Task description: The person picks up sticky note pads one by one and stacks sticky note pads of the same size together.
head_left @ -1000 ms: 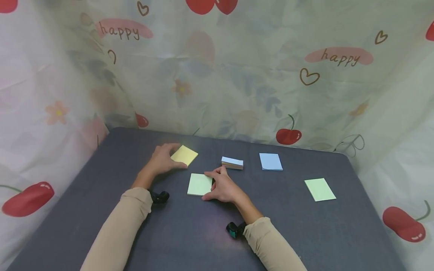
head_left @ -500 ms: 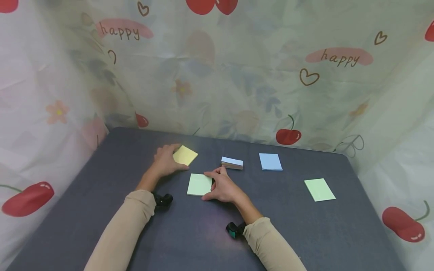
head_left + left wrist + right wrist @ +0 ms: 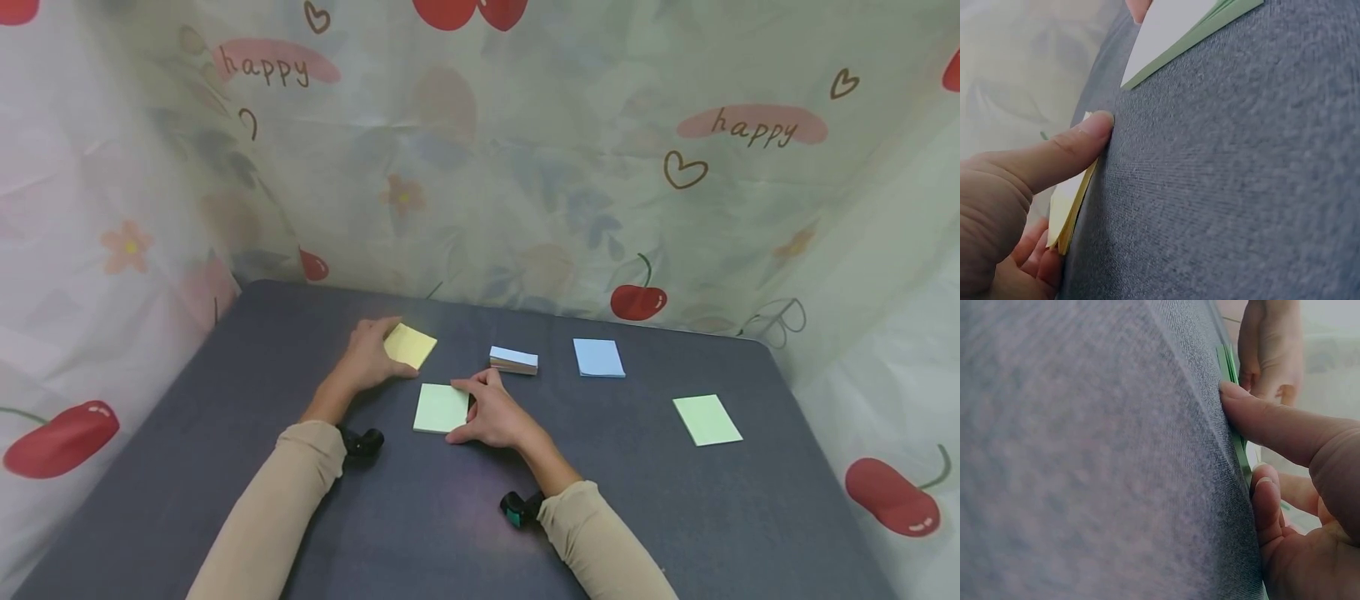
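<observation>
My left hand (image 3: pixel 367 354) holds a yellow sticky note pad (image 3: pixel 411 346) by its edges, thumb on the near side and fingers on the far side. In the left wrist view the layers of that yellow pad (image 3: pixel 1071 209) part a little at one corner. Closer to me, my right hand (image 3: pixel 495 414) grips a pale green sticky note pad (image 3: pixel 440 408) at its right end, between thumb and index finger. The right wrist view shows the edge of this green pad (image 3: pixel 1241 456) low against the table, with the thumb on it.
Beyond my right hand lies a small pad with a pale blue top (image 3: pixel 514 360). A blue sticky note pad (image 3: pixel 598 358) lies further right, and another pale green pad (image 3: pixel 708 420) near the right side. The dark grey table (image 3: pixel 420 533) meets a printed curtain (image 3: pixel 510 167) behind.
My left hand has shifted slightly right, further onto the yellow pad, then stayed nearly still. The yellow pad has barely moved. My right hand and the green pad look unchanged.
</observation>
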A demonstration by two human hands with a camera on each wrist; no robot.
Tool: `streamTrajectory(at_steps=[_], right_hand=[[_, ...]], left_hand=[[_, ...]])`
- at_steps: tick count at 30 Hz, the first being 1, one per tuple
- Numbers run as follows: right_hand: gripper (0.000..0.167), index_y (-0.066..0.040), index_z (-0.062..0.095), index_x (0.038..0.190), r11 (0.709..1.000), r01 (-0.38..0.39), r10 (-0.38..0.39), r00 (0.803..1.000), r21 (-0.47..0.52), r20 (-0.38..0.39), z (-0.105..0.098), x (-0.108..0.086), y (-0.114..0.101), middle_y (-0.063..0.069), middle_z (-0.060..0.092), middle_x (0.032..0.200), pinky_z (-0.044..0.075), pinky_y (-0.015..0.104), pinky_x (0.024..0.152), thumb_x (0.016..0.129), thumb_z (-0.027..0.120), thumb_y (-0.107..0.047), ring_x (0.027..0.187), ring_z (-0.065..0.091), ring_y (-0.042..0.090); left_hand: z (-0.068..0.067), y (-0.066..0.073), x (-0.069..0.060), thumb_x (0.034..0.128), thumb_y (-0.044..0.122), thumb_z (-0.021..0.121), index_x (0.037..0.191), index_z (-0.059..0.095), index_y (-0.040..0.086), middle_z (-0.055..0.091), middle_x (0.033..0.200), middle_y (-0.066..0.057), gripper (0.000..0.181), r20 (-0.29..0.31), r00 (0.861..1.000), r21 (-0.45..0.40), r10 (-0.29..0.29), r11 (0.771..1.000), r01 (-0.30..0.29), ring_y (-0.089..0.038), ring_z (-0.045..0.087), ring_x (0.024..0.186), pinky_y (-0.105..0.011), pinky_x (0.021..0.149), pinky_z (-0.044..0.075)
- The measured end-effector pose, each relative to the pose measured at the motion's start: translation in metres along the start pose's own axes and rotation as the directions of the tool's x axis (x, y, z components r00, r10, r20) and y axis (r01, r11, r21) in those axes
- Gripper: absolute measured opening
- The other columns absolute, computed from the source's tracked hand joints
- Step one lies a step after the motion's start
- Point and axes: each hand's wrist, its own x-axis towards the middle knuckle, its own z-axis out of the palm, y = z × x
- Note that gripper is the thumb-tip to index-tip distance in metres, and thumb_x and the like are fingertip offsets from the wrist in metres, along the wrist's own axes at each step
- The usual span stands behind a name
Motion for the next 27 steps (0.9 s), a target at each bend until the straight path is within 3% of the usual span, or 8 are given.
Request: streamTrajectory(at_steps=[8,19,22,27], right_hand=[[0.086,-0.004,0.052,0.148,1.0,-0.001,0.001,1.0,0.014,-0.004,0.001,0.0,0.002,0.016,0.038,0.124,0.046,0.019,0.069,0.074,0.093,-0.017,0.069,0.056,0.006],[0.085,-0.004,0.052,0.148,1.0,0.002,-0.002,1.0,0.018,-0.007,0.0,-0.002,0.001,0.015,0.038,0.123,0.046,0.019,0.069,0.074,0.092,-0.016,0.069,0.056,0.006],[0.085,-0.004,0.052,0.148,1.0,-0.001,0.001,1.0,0.021,-0.003,0.0,-0.001,0.001,0.015,0.038,0.123,0.046,0.019,0.069,0.074,0.092,-0.017,0.069,0.055,0.007],[0.085,-0.005,0.052,0.148,1.0,-0.014,0.014,1.0,0.015,-0.002,0.0,-0.001,-0.001,0.015,0.038,0.124,0.046,0.019,0.069,0.075,0.092,-0.017,0.07,0.056,0.007]], left_hand=[[-0.003,-0.008,0.006,0.0743,0.036,0.092,0.158,0.033,0.005,0.037,0.155,-0.025,0.107,0.071,0.997,-0.014,0.01,1.0,-0.009,-0.041,0.039,0.142,-0.057,0.118,0.034],[-0.011,0.001,0.016,0.0734,0.041,0.091,0.16,0.032,0.01,0.032,0.154,-0.029,0.109,0.193,0.979,0.062,-0.062,0.997,0.051,-0.043,0.042,0.137,-0.059,0.114,0.039],[-0.013,0.002,0.015,0.0729,0.039,0.092,0.158,0.035,0.01,0.035,0.151,-0.028,0.106,0.192,0.979,0.051,-0.065,0.997,0.056,-0.042,0.045,0.133,-0.059,0.111,0.04],[-0.012,0.001,0.012,0.071,0.036,0.094,0.153,0.037,0.008,0.028,0.152,-0.029,0.104,0.151,0.987,0.025,-0.056,0.998,0.053,-0.045,0.04,0.137,-0.06,0.114,0.038]])
